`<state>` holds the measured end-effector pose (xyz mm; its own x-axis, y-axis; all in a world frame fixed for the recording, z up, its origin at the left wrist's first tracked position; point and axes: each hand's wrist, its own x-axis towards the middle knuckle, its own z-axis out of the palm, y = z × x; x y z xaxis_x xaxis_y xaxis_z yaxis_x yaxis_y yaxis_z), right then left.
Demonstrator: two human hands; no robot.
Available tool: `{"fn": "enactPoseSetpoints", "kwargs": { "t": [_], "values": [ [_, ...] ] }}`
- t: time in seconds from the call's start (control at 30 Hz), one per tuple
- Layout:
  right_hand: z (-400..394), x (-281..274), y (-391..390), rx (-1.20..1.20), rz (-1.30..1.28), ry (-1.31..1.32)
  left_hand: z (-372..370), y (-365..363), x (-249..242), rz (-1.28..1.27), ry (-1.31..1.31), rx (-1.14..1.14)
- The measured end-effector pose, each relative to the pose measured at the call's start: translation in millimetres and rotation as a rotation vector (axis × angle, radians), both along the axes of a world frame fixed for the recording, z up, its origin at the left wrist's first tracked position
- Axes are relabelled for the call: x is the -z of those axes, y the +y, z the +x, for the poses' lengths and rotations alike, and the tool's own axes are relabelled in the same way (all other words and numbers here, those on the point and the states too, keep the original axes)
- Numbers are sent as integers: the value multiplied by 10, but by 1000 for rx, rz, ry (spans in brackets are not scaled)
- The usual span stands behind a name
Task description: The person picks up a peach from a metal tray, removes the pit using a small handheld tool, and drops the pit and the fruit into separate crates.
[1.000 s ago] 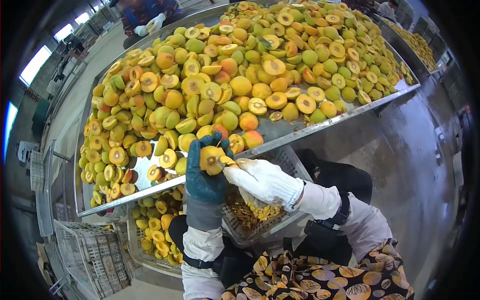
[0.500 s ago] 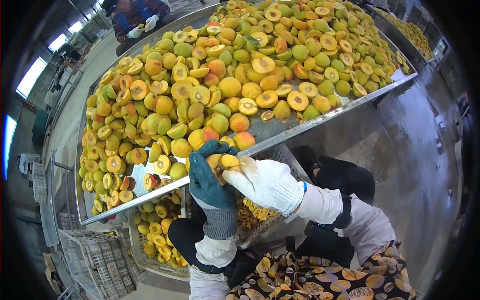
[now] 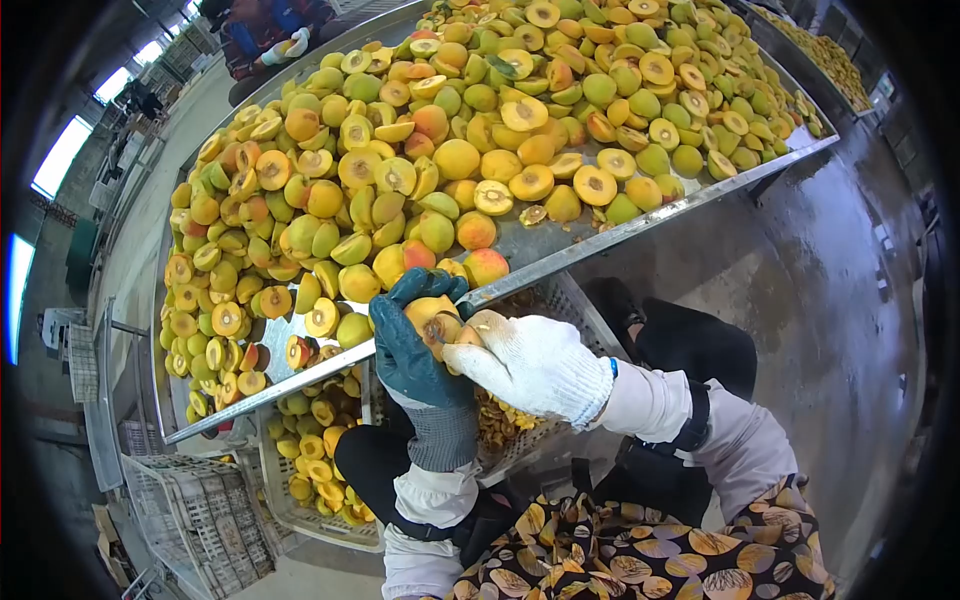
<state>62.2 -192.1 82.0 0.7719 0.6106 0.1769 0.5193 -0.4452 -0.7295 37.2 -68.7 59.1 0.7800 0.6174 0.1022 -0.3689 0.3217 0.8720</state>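
Left hand (image 3: 415,350), teal-gloved, clasps halved peach (image 3: 430,315) at table's near edge (image 3: 600,240); right hand (image 3: 530,362), white-gloved, closed against pit. Pitted halves fill left crate (image 3: 310,470); far heap (image 3: 480,130) largely unworked.

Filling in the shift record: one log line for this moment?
left hand: holds peach half | right hand: working at its pit | below: basket | ahead: table of peaches
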Motion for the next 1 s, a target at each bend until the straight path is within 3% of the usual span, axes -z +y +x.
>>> {"fn": "enactPoseSetpoints", "kwargs": {
  "t": [0.13,0.23,0.37,0.53,0.63,0.7,0.77,0.83,0.93,1.0],
  "values": [
    [18,72,-13,-23,-33,-190,-30,-36,-141,361,134,-133],
    [-14,59,16,58,68,-265,-28,-37,-124,309,50,-111],
    [-23,93,50,64,85,-243,-66,-116,-200,357,142,-182],
    [-30,11,29,-13,111,-86,-56,-105,-111,118,0,-92],
    [26,37,-3,-103,173,-1,-82,-131,-190,356,33,-118],
    [52,82,-31,-148,159,-91,-73,-160,-194,413,90,-158],
    [40,140,-41,-144,124,-160,-76,-155,-155,285,92,-122],
    [10,168,-23,-93,78,-226,-16,-82,-18,-19,22,-13],
    [-59,73,15,45,84,-3,19,-95,65,-47,-22,-44],
    [-66,20,10,30,95,-79,-2,-160,-23,6,-21,-75]
  ]
}}
